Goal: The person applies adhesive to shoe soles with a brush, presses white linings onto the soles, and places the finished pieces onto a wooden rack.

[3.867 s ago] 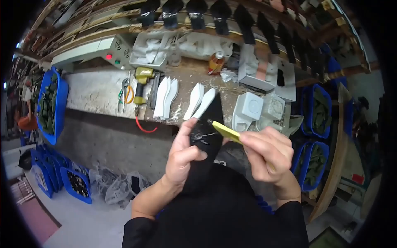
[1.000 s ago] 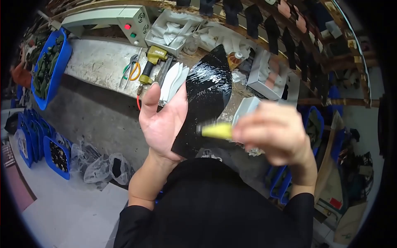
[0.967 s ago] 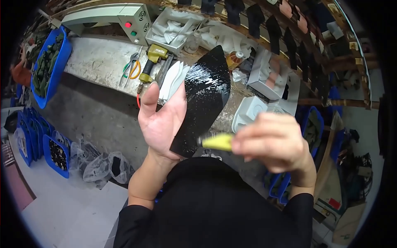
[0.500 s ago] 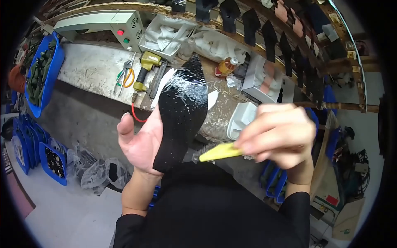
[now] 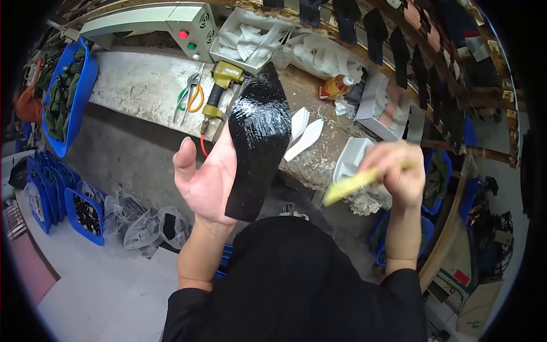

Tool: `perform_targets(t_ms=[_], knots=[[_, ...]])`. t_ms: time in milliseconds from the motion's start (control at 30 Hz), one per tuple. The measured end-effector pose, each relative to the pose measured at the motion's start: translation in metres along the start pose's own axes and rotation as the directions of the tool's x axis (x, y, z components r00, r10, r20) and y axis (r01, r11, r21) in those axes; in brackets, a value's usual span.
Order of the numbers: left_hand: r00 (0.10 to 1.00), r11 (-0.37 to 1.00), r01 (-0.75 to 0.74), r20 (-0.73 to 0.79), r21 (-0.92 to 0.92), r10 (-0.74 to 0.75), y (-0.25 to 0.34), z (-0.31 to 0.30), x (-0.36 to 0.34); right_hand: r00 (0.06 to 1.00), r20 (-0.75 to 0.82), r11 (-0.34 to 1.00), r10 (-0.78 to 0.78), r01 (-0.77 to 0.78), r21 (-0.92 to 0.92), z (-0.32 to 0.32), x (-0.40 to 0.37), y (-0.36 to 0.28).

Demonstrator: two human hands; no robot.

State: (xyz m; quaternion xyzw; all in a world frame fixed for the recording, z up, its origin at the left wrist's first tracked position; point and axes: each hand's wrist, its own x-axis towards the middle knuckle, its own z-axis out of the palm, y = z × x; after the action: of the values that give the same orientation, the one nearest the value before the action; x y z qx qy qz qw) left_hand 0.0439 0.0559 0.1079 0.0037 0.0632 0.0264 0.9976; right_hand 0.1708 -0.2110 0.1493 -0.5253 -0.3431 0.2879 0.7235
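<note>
A long black insole-shaped piece (image 5: 257, 148) lies across my left hand (image 5: 202, 185), palm up, with the thumb held out to the side. The fingers supporting it are hidden behind it. Its upper half shines wet; its lower part looks duller, with small pale specks. My right hand (image 5: 403, 168) is closed around a yellow-handled brush (image 5: 354, 185), blurred by motion and apart from the black piece. Two white insole-shaped pieces (image 5: 305, 138) lie on the bench beyond it. A white tray (image 5: 346, 161) sits behind the brush.
On the bench (image 5: 134, 82) lie a yellow-green air stapler (image 5: 219, 85) with a red hose and scissors (image 5: 191, 100). A bottle of amber liquid (image 5: 336, 87) stands near open white boxes (image 5: 250, 35). Blue bins (image 5: 71, 102) and plastic bags (image 5: 145, 228) are at left.
My right hand has moved the brush right, away from the lower edge of the black piece. The view has shifted slightly, and the white pieces on the bench show more fully.
</note>
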Motion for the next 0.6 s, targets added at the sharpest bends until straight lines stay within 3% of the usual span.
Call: perform_targets(t_ms=[33, 67, 100, 167, 267, 367, 433, 500, 600], knots=[[1.000, 1.000, 0.008, -0.005, 0.003, -0.008, 0.004, -0.002, 0.000, 0.964, -0.255, 0.994, 0.072, -0.048, 0.098, -0.005, -0.008, 0.017], [0.999, 0.999, -0.030, -0.044, 0.017, 0.031, 0.007, -0.005, -0.002, 0.855, -0.492, 0.977, 0.162, -0.069, 0.203, -0.011, -0.019, 0.038], [0.994, 0.998, -0.059, -0.086, 0.028, 0.061, 0.008, -0.010, -0.005, 0.841, -0.514, 0.977, 0.167, -0.069, 0.203, -0.018, -0.035, 0.068], [0.981, 0.992, -0.113, -0.153, 0.051, 0.119, 0.007, -0.020, -0.006, 0.503, -0.800, 0.928, 0.327, -0.330, 0.172, -0.040, -0.070, 0.139], [0.996, 0.997, -0.044, -0.079, 0.064, 0.049, -0.001, -0.032, -0.012, 0.177, -0.878, 0.879, 0.445, -0.275, 0.390, -0.033, -0.101, 0.222], [0.984, 0.992, -0.005, -0.177, 0.129, 0.028, -0.014, -0.042, -0.016, 0.120, -0.887, 0.886, 0.446, -0.201, 0.418, -0.037, -0.105, 0.281], [0.978, 0.993, 0.012, -0.207, 0.118, 0.012, -0.021, -0.046, -0.021, 0.083, -0.977, 0.886, 0.196, -0.443, 0.140, -0.038, -0.106, 0.321], [0.971, 0.994, 0.029, -0.239, 0.104, -0.003, -0.028, -0.050, -0.024, 0.119, -0.991, 0.743, -0.066, -0.657, -0.129, -0.037, -0.111, 0.343], [0.971, 0.989, 0.046, -0.239, 0.138, -0.012, -0.033, -0.053, -0.024, 0.133, -0.991, 0.737, -0.017, -0.668, -0.102, -0.036, -0.119, 0.350]])
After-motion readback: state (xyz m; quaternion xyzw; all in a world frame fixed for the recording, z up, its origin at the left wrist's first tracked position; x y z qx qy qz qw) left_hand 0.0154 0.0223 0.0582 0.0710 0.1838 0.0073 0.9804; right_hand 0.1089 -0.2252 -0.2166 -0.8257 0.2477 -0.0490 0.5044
